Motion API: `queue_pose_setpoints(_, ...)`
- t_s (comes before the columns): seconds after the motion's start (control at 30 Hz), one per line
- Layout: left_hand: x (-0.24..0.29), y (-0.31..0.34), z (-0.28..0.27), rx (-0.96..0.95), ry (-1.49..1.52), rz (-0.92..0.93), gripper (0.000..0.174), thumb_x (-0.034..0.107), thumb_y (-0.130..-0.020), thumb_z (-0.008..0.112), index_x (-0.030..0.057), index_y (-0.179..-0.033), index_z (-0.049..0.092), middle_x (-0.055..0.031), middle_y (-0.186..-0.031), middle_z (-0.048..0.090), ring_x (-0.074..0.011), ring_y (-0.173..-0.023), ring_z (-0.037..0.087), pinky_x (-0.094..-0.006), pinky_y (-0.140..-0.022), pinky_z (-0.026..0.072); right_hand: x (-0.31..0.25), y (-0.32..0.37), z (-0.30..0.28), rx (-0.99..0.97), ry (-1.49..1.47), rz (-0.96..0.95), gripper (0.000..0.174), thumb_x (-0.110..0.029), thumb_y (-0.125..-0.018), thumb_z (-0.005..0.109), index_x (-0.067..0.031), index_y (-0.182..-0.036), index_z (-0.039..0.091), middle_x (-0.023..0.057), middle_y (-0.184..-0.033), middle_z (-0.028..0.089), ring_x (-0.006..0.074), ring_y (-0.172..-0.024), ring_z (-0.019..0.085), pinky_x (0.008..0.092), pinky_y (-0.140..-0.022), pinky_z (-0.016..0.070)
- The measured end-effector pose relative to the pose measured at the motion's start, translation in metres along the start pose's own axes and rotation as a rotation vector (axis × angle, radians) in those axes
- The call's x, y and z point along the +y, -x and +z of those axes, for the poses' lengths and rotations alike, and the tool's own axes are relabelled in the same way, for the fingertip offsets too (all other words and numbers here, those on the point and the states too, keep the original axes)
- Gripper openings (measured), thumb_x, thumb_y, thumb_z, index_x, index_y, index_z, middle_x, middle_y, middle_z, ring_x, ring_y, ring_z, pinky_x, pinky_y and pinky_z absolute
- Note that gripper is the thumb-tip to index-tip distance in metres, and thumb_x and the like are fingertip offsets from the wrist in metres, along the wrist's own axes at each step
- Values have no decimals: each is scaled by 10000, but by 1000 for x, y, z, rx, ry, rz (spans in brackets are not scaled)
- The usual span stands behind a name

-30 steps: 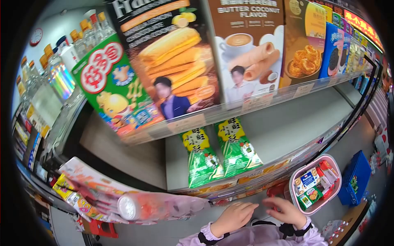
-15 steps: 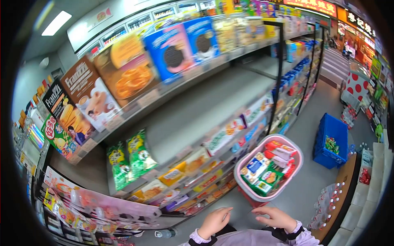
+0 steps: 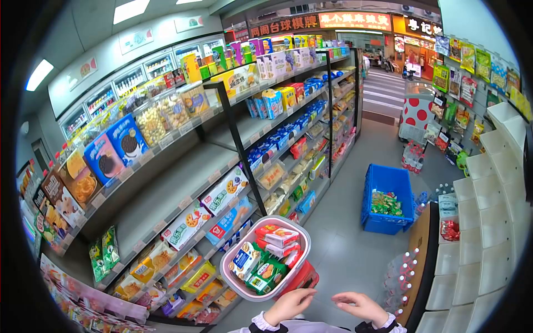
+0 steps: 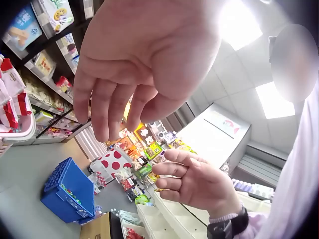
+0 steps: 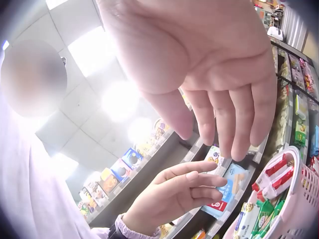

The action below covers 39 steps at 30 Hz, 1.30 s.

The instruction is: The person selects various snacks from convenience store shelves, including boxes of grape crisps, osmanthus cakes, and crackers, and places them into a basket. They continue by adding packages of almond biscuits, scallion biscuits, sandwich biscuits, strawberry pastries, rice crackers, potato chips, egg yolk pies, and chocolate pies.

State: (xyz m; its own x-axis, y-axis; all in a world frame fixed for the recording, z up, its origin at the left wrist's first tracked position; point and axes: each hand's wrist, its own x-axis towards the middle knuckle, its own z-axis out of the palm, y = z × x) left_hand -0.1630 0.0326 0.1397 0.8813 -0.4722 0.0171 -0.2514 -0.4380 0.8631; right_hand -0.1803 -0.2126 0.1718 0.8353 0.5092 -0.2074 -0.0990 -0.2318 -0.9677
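The pink basket [image 3: 305,244] is our landmark: it stands right beside the shelf rack [image 3: 242,152], above something red [image 3: 301,277] that probably props it within easy reach. We hold both hands in the air on the basket's near side, the left hand [image 3: 290,306] close to it and the right hand [image 3: 362,308] farther to its right. The fingers of each are mostly straight, loosely bent, and hold nothing.

Inside the basket we have red packs [image 3: 277,235], a white-and-blue pack [image 3: 245,260] and green packs [image 3: 267,276], perhaps piled label-up so we can sort them by sight. Left of the basket, two green bags [image 3: 104,253] lie on a shelf, likely faced outward for shoppers; beyond it to the right sits a blue crate [image 3: 388,223] of small packets [image 3: 387,203].

For writing, the white box [image 3: 224,190] behind the basket seems to read 果乐果香, and the lit red sign [image 3: 355,21] far beyond shows 麻辣烫. The packs' print in the basket is too small for us to read.
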Motion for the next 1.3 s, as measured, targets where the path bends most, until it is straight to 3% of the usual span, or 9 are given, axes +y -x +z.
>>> queue_pose_setpoints(0.27,-6,-101,-24,79,21,-60,283,174,-884,498,2,-1095,574,-174,-1024,625,-291,-959,602,-336,-830,462,35,-60,-82,-24,-140,-29,334,-191,-901,552,-5,-1178,531,81,-1120,593,143,-1034,554,291,-909,432)
queue_pose_setpoints(0.5,-115,-174,-48,568,99,-190,242,121,-890,521,-17,-1083,565,-122,-1025,620,-215,-916,609,-314,-802,479,43,-158,-198,-24,51,-15,306,-165,-893,563,-19,-1162,547,61,-1074,610,127,-988,570,273,-866,448)
queue_pose_setpoints(0.57,-124,-197,-63,655,716,-406,230,93,-893,506,-19,-1084,568,-123,-1009,619,-195,-853,624,-293,-768,495,38,-194,-231,1,29,-33,303,-153,-888,568,-12,-1156,547,64,-1068,610,126,-980,572,270,-856,453)
queue_pose_setpoints(0.6,-128,-203,-77,638,50,-217,242,98,-899,505,-15,-1106,558,-120,-1007,616,-169,-805,624,-277,-745,497,34,-210,-243,4,13,-40,302,-147,-886,570,-9,-1154,546,65,-1065,610,126,-976,572,269,-852,455)
queue_pose_setpoints(0.77,-81,-264,-124,615,246,-370,293,184,-898,528,-4,-1117,575,-92,-987,648,-144,-881,614,-263,-743,495,12,-286,-289,-55,68,-102,330,-190,-869,571,-16,-1148,548,100,-1079,620,173,-959,602,303,-849,468)
queue_pose_setpoints(0.83,-78,-288,-131,678,117,-210,265,120,-899,527,-3,-1132,550,-107,-1000,616,-143,-856,590,-269,-759,471,13,-318,-305,-98,59,-115,329,-190,-869,570,-15,-1147,549,103,-1077,619,173,-962,600,301,-848,468)
queue_pose_setpoints(0.97,-96,-341,-161,688,286,-267,284,163,-895,535,-5,-1122,572,-92,-979,651,-140,-866,615,-260,-746,490,0,-386,-342,-239,123,-98,332,-191,-873,575,-9,-1149,544,101,-1073,619,175,-968,598,305,-851,468)
queue_pose_setpoints(1.1,-53,-404,-197,837,136,-162,258,95,-888,532,-29,-1114,557,-88,-982,647,-143,-909,613,-266,-793,475,-29,-463,-383,-339,-23,-193,379,-184,-866,595,-10,-1191,510,110,-1091,603,180,-980,585,316,-867,463)
queue_pose_setpoints(1.3,-26,-492,-258,1086,209,-8,468,18,-860,557,-16,-1291,379,-139,-1240,502,-210,-1117,516,-316,-946,408,-110,-582,-403,-394,108,-552,585,-207,-824,637,-18,-1309,371,172,-1327,403,251,-1206,430,341,-942,413)
